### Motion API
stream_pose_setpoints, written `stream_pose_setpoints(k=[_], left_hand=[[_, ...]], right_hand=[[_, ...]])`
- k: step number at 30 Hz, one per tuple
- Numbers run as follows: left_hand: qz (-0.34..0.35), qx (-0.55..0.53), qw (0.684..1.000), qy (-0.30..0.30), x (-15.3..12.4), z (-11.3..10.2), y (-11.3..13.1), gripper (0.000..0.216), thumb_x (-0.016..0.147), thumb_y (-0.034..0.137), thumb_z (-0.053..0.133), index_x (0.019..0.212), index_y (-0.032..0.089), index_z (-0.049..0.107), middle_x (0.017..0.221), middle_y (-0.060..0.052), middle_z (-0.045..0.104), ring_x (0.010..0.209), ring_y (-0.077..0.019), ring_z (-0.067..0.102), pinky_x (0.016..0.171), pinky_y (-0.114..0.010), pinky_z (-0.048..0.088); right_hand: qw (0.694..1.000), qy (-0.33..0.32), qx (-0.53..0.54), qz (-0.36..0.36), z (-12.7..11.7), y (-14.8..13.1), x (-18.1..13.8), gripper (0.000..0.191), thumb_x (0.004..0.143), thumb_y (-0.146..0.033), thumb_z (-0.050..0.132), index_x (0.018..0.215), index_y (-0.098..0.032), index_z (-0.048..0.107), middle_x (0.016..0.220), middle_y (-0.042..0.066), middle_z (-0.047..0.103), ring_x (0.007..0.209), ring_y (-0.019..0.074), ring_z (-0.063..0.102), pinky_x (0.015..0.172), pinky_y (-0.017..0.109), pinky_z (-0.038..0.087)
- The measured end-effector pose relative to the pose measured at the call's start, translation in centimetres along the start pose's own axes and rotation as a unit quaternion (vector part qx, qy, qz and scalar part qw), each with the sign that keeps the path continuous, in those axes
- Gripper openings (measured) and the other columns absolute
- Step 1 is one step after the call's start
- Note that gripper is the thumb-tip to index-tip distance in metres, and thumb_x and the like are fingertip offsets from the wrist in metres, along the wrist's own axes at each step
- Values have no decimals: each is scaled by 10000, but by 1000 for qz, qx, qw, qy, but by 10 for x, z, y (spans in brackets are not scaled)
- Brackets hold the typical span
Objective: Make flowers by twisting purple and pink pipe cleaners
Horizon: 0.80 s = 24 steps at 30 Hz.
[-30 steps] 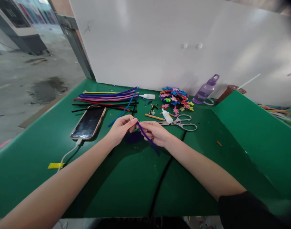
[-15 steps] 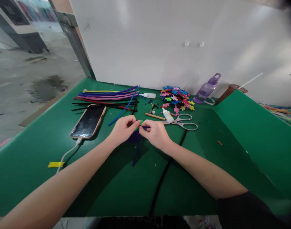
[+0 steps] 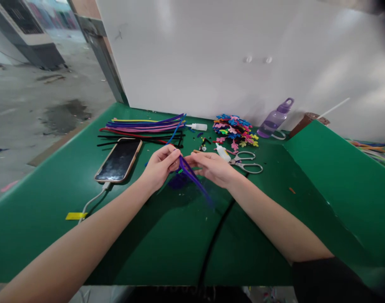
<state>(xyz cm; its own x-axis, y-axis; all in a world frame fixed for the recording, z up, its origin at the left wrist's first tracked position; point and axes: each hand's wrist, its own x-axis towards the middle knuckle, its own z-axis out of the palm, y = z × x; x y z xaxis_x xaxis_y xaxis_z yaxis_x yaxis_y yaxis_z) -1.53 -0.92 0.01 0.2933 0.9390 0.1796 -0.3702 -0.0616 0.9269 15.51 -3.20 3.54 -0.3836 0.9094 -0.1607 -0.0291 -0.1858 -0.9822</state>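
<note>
Over the middle of the green table (image 3: pixel 167 248) my left hand (image 3: pixel 160 165) pinches one end of a purple pipe cleaner (image 3: pixel 194 180). My right hand (image 3: pixel 213 167) grips the same pipe cleaner close beside it, fingers curled. The free length of the pipe cleaner slants down and to the right below my right hand, blurred by motion. A small green piece shows between my fingertips. A dark purple fuzzy lump (image 3: pixel 178 182) lies on the table just under my hands.
A phone (image 3: pixel 119 160) on a white cable lies left of my hands. Behind are a bundle of coloured pipe cleaners (image 3: pixel 142 128), two glue bottles (image 3: pixel 197 126), scissors (image 3: pixel 245 162), a heap of coloured flower shapes (image 3: pixel 233 129), a purple water bottle (image 3: pixel 274 120). A raised green panel (image 3: pixel 340 176) stands at right.
My hands have lifted slightly and drawn apart a little. The pipe cleaner's free end has swung from under my hands out to the lower right.
</note>
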Motion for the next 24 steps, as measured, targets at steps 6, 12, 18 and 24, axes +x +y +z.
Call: stream_pose_setpoints(k=[6,12,18,24], left_hand=[[-33,6,999,-27,-5,4,1,250,726,332,672,649,157,509,583,27,515,471,-57,406,443,-201,252],[-25,112,993,-23,-5,4,-2,306,768,358,615,607,163,442,516,57,380,445,-54,304,443,-217,198],[-35,267,963,-18,-5,4,-3,341,787,353,576,560,167,404,476,61,345,451,-65,304,439,-217,212],[-85,204,975,-15,-4,4,3,321,776,399,587,598,161,469,472,55,395,443,-67,344,443,-211,247]], right_hand=[[971,-89,201,93,9,19,2,233,779,-386,615,739,-160,573,630,-36,533,495,41,453,461,170,386],[994,-34,93,40,6,22,6,304,683,-346,688,587,-159,469,485,-101,302,410,22,177,391,197,115],[951,133,-256,-111,16,28,-1,191,725,-302,586,608,-161,532,520,-56,416,472,57,320,472,227,228],[881,177,-390,-199,17,26,-4,201,783,-296,522,636,-169,574,570,-24,464,541,86,380,533,249,276]])
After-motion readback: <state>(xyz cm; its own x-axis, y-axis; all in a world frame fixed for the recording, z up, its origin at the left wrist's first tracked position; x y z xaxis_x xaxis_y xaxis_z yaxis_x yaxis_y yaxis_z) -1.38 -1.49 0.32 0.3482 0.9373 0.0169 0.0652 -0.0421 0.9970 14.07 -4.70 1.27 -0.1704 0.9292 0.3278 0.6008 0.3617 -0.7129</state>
